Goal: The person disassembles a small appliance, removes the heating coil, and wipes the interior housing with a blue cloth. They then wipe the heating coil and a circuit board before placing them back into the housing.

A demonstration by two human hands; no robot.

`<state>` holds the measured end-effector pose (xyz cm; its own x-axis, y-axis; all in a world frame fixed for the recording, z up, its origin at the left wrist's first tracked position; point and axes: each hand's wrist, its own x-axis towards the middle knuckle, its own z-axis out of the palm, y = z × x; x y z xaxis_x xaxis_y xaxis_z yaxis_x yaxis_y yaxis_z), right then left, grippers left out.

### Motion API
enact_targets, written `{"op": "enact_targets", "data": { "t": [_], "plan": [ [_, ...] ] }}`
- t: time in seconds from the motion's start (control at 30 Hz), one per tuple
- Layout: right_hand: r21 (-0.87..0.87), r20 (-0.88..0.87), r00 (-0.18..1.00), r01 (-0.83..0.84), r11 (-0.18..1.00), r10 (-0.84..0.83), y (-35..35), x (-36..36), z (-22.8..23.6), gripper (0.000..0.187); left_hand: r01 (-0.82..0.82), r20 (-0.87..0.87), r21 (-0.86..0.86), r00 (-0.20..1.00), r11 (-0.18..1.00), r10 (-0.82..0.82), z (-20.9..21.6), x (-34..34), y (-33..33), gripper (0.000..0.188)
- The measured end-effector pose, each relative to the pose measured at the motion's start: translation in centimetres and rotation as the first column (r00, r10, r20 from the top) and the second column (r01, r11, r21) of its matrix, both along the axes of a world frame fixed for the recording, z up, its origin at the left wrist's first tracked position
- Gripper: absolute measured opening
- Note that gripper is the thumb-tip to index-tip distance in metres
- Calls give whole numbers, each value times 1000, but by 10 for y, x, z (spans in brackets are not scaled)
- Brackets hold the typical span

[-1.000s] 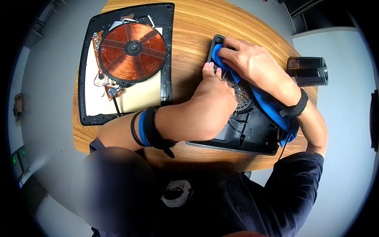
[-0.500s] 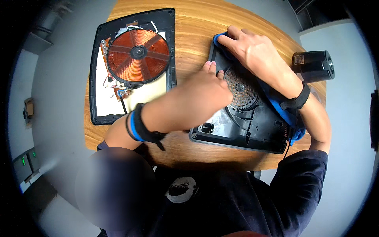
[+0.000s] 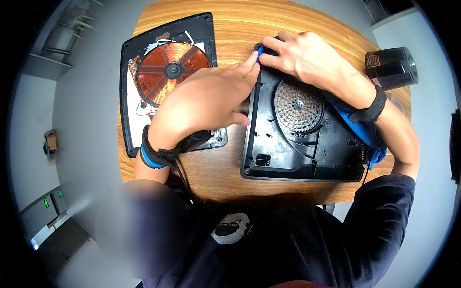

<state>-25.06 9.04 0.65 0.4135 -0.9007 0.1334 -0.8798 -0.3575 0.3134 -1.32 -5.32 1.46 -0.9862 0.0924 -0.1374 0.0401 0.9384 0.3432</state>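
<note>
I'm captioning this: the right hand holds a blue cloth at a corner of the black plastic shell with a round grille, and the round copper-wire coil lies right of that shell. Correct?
Wrong side: the head view shows the round copper-wire coil left of the grilled black plastic shell. The right hand does hold the blue cloth.

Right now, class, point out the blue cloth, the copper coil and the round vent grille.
Blue cloth [image 3: 357, 129]: head view, on its bright lower stretch.
Copper coil [image 3: 174, 70]: head view, on its dark central hub.
Round vent grille [image 3: 298, 104]: head view, on its centre.
</note>
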Motion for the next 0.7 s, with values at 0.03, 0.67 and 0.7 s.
{"op": "enact_targets", "data": {
  "t": [0.03,0.67,0.7],
  "plan": [
    [16,-16,1000,-8,1000,8,0,-1,2,22,11,-36,-8,999,1000,-12,-3,1,-2,106],
    [448,411,901,-66,891,-140,13,0,16,17,-47,-93,72,994,996,54,-6,-5,-2,123],
    [398,428,896,-71,915,-116,14,-2,14,16,-41,-122,73,991,996,50,-9,-4,-2,123]
  ]
}}
